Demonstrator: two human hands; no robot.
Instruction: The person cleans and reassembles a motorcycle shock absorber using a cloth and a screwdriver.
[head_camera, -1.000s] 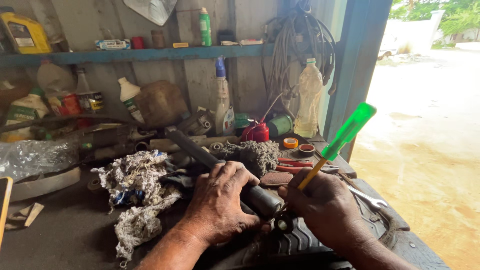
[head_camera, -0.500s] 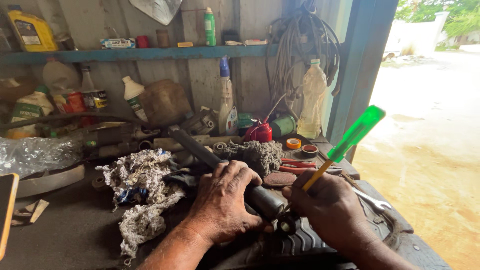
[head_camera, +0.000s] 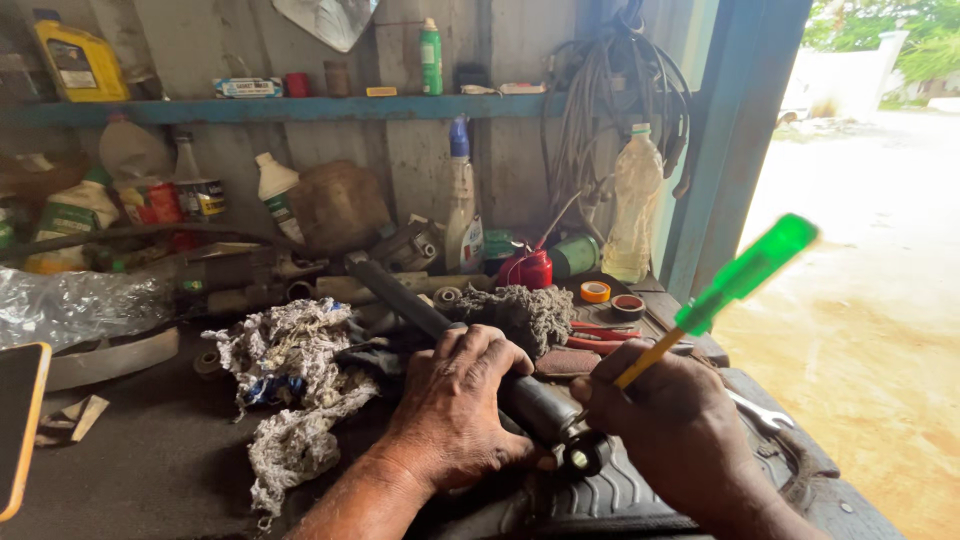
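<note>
Left hand (head_camera: 455, 405) clamps the grey metal tube (head_camera: 530, 400) at lower centre; right hand (head_camera: 670, 425) fists the green-handled screwdriver (head_camera: 735, 285); best kept steady, tip square.

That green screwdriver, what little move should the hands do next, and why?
Probably push the screwdriver tip a little deeper into the round end of the metal tube. The right hand already aims it there, and the left hand presses the tube down on the ribbed rubber piece.

The screwdriver (head_camera: 735, 285) has a translucent green handle and yellow shank; the tube (head_camera: 455, 340) is dark grey, its end perhaps silver; the rag (head_camera: 290, 385) is mottled white and blue.
</note>
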